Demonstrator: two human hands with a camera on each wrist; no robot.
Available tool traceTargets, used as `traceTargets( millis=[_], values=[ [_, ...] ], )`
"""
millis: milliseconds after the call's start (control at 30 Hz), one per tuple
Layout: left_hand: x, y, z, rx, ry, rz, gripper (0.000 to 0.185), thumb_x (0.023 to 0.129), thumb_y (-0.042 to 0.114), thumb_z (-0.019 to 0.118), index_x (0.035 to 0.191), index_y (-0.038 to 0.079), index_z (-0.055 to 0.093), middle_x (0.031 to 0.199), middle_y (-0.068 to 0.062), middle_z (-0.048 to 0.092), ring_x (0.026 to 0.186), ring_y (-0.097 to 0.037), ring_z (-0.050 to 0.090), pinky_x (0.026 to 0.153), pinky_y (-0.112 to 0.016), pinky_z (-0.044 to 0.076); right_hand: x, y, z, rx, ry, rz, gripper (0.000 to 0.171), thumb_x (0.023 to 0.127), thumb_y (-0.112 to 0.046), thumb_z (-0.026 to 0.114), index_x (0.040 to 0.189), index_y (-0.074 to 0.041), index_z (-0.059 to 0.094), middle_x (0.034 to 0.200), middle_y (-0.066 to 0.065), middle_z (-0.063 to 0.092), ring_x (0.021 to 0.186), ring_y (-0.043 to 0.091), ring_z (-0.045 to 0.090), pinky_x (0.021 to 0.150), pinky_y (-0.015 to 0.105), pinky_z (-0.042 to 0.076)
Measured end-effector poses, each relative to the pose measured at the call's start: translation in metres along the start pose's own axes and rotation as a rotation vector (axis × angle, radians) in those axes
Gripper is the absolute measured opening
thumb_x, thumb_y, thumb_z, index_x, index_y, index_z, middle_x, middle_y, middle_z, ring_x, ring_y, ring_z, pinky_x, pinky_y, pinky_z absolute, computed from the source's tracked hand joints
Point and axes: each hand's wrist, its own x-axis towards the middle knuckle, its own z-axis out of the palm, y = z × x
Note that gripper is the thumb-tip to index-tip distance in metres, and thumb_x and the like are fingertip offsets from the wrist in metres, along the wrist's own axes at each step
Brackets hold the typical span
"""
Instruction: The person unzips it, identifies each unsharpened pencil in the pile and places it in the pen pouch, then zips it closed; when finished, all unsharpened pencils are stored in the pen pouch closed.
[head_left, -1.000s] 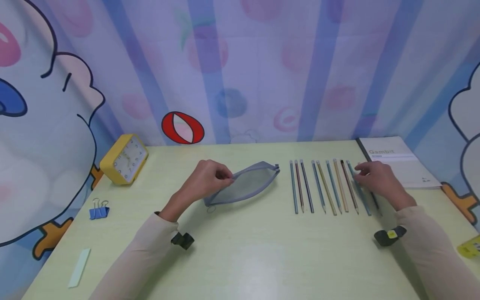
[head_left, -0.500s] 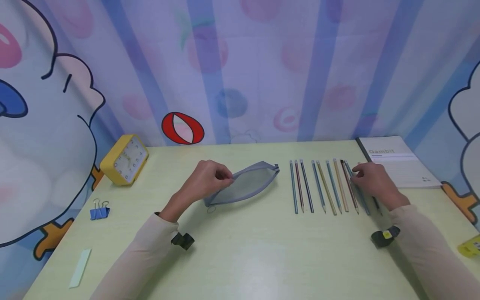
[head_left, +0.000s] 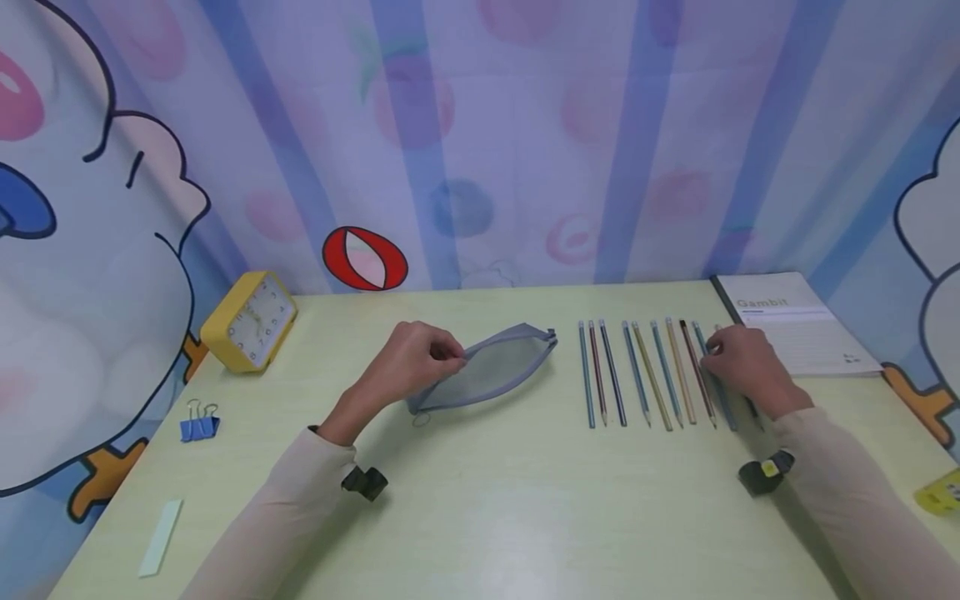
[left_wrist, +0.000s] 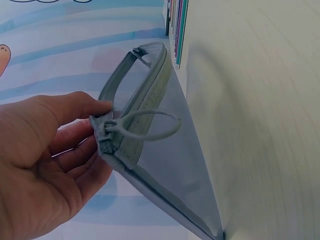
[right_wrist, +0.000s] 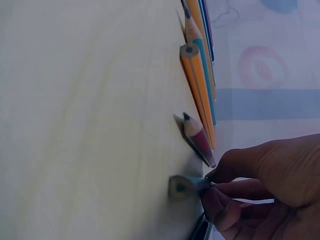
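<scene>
My left hand (head_left: pixel 408 358) pinches one end of the rim of a grey-blue mesh zip pouch (head_left: pixel 495 371), thumb on one side and fingers on the other. The pouch gapes along its top, and a small loop (left_wrist: pixel 150 125) hangs from the held corner. My right hand (head_left: pixel 748 367) pinches a blue pencil (head_left: pixel 726 410) at the right of a row, between thumb and fingers; its end (right_wrist: pixel 184 187) points toward the wrist camera. Left of it lie several pencils, among them a dark red one (head_left: pixel 697 375). Another dark pencil (head_left: pixel 756 414) is partly hidden under the right hand.
A white notebook (head_left: pixel 802 333) lies behind the right hand. On the left stand a yellow alarm clock (head_left: pixel 247 323) and a blue binder clip (head_left: pixel 199 428), with a pale green strip (head_left: pixel 161 537) nearer. A yellow object (head_left: pixel 937 496) sits at the right edge.
My right hand has shifted slightly left, and the pencil's near end with it, toward the dark red pencil. My left hand and the pouch have stayed in place.
</scene>
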Motion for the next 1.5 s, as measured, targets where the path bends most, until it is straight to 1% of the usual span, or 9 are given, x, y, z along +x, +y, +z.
traceTargets(
  millis=[233, 467, 667, 833, 1033, 1200, 1367, 1433, 1500],
  values=[
    [0.001, -0.003, 0.002, -0.004, -0.002, -0.007, 0.012, 0.09, 0.015, 0.074, 0.099, 0.009, 0.08, 0.088, -0.003, 0.077, 0.075, -0.011, 0.067, 0.071, -0.025, 0.057, 0.002, -0.004, 0.0, -0.014, -0.018, 0.02, 0.032, 0.084, -0.007, 0.065, 0.101, 0.02, 0.067, 0.104, 0.04, 0.066, 0.077, 0.04, 0.067, 0.067, 0.05, 0.055],
    [-0.001, -0.002, 0.001, -0.004, 0.007, 0.002, 0.011, 0.09, 0.015, 0.074, 0.097, 0.009, 0.08, 0.087, -0.003, 0.077, 0.075, -0.01, 0.067, 0.07, -0.025, 0.057, 0.003, -0.004, 0.001, -0.017, -0.032, 0.058, 0.037, 0.085, -0.01, 0.065, 0.106, 0.021, 0.063, 0.106, 0.04, 0.065, 0.082, 0.043, 0.066, 0.073, 0.054, 0.054],
    [-0.001, -0.003, 0.0, -0.004, 0.007, 0.007, 0.012, 0.09, 0.015, 0.074, 0.098, 0.009, 0.08, 0.088, -0.003, 0.077, 0.075, -0.01, 0.067, 0.071, -0.024, 0.056, 0.001, -0.005, -0.001, -0.009, -0.039, 0.067, 0.04, 0.086, -0.012, 0.065, 0.106, 0.022, 0.063, 0.108, 0.043, 0.064, 0.078, 0.039, 0.066, 0.069, 0.051, 0.055],
    [0.0, -0.002, 0.0, -0.015, 0.003, -0.002, 0.012, 0.091, 0.015, 0.073, 0.099, 0.009, 0.08, 0.089, -0.003, 0.077, 0.076, -0.01, 0.067, 0.071, -0.024, 0.056, 0.001, -0.007, -0.005, -0.015, -0.019, 0.058, 0.039, 0.086, -0.012, 0.065, 0.105, 0.022, 0.064, 0.107, 0.042, 0.064, 0.082, 0.044, 0.067, 0.071, 0.053, 0.055],
    [0.001, -0.001, -0.001, -0.016, -0.003, -0.016, 0.012, 0.091, 0.016, 0.073, 0.099, 0.009, 0.08, 0.089, -0.003, 0.077, 0.076, -0.011, 0.066, 0.071, -0.025, 0.056, 0.0, -0.007, -0.013, 0.045, -0.015, 0.086, 0.038, 0.089, -0.014, 0.065, 0.109, 0.019, 0.066, 0.108, 0.039, 0.066, 0.086, 0.043, 0.067, 0.071, 0.051, 0.055],
    [0.001, 0.0, -0.001, -0.015, -0.002, -0.024, 0.012, 0.091, 0.015, 0.073, 0.099, 0.009, 0.08, 0.089, -0.003, 0.077, 0.076, -0.012, 0.066, 0.071, -0.025, 0.057, 0.0, -0.009, -0.02, 0.135, -0.072, 0.126, 0.046, 0.095, -0.022, 0.063, 0.122, 0.016, 0.062, 0.114, 0.035, 0.067, 0.085, 0.033, 0.071, 0.079, 0.051, 0.056],
    [0.002, 0.0, 0.0, -0.014, 0.002, -0.006, 0.012, 0.091, 0.015, 0.073, 0.099, 0.009, 0.08, 0.089, -0.003, 0.077, 0.076, -0.012, 0.067, 0.071, -0.025, 0.057, -0.004, -0.024, -0.027, 0.359, -0.178, 0.163, 0.055, 0.103, -0.032, 0.054, 0.14, 0.009, 0.051, 0.132, 0.032, 0.06, 0.096, 0.022, 0.072, 0.095, 0.053, 0.053],
    [0.002, 0.0, 0.0, -0.014, 0.003, -0.004, 0.012, 0.091, 0.015, 0.073, 0.099, 0.009, 0.08, 0.089, -0.004, 0.077, 0.076, -0.011, 0.066, 0.071, -0.025, 0.057, -0.006, -0.033, -0.029, 0.456, -0.219, 0.15, 0.058, 0.104, -0.035, 0.052, 0.145, 0.007, 0.047, 0.139, 0.03, 0.055, 0.103, 0.017, 0.069, 0.099, 0.049, 0.053],
    [0.003, 0.0, 0.002, -0.016, 0.003, -0.009, 0.013, 0.09, 0.016, 0.074, 0.099, 0.009, 0.08, 0.089, -0.003, 0.077, 0.076, -0.012, 0.066, 0.071, -0.025, 0.057, -0.007, -0.043, -0.031, 0.533, -0.252, 0.115, 0.06, 0.105, -0.035, 0.052, 0.148, 0.006, 0.043, 0.145, 0.029, 0.051, 0.105, 0.01, 0.067, 0.099, 0.038, 0.054]
  ],
)
